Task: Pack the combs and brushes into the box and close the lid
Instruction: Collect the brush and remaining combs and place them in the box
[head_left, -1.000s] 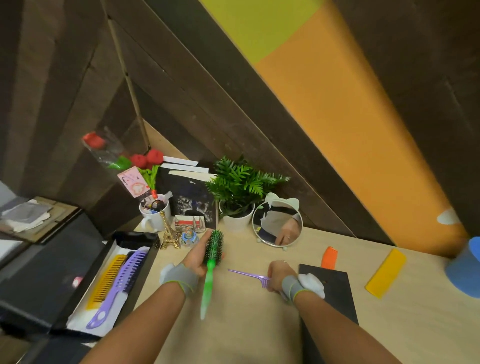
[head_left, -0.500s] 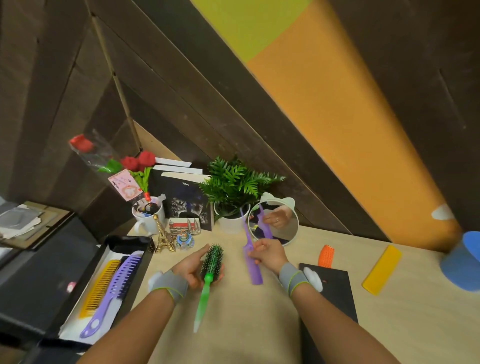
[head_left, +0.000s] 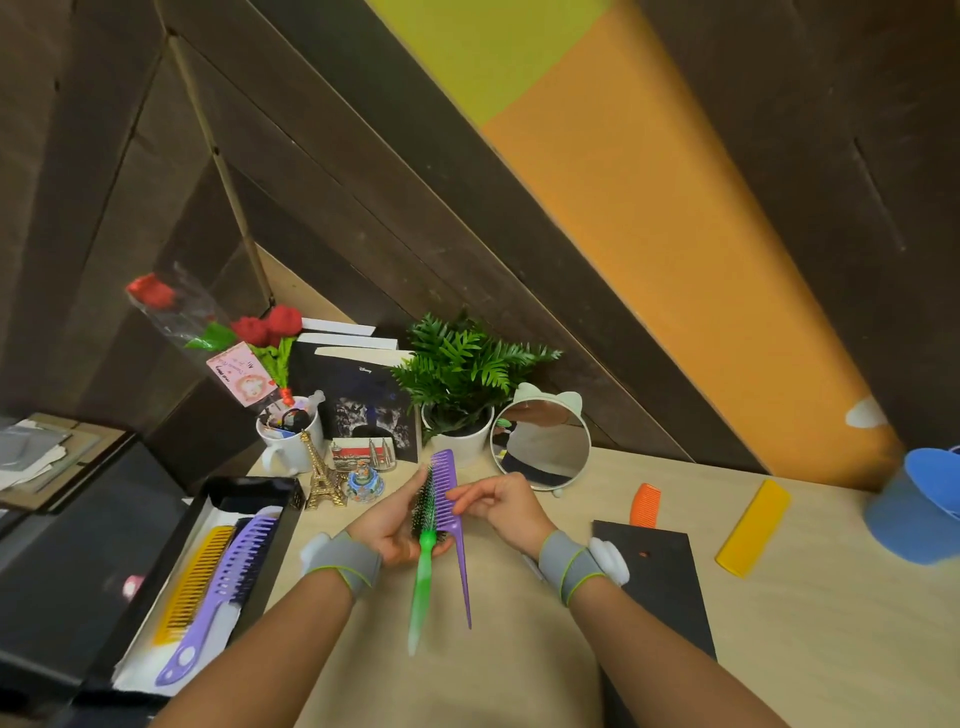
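Head view: left hand (head_left: 387, 525) holds the green round brush (head_left: 427, 525) by its bristle head, palm up, fingers curled under it, handle pointing toward the camera. The purple tail comb (head_left: 451, 512) now lies alongside the brush, touching it, teeth end up toward the plant (head_left: 462, 364) and thin tail pointing down; half a second ago it stood apart in the right hand alone. Right hand (head_left: 501, 506) pinches the comb's spine with thumb and fingers narrow; whether the left fingers also grip the comb is hard to tell, the hands overlap there. Both hands have come together over the surface (head_left: 779, 623), just in front of the round mirror (head_left: 540, 447).

Open black box (head_left: 249, 493) sits at the left edge of the surface, with the yellow comb (head_left: 195, 582) and the purple wide comb (head_left: 228, 582) side by side inside, same as before. Black lid (head_left: 660, 577) lies flat under the right wrist. Orange comb (head_left: 644, 503) pokes out just beyond the lid's far edge; yellow flat comb (head_left: 753, 527) lies further right, apart, near the blue tub (head_left: 919, 509). Neither has moved.
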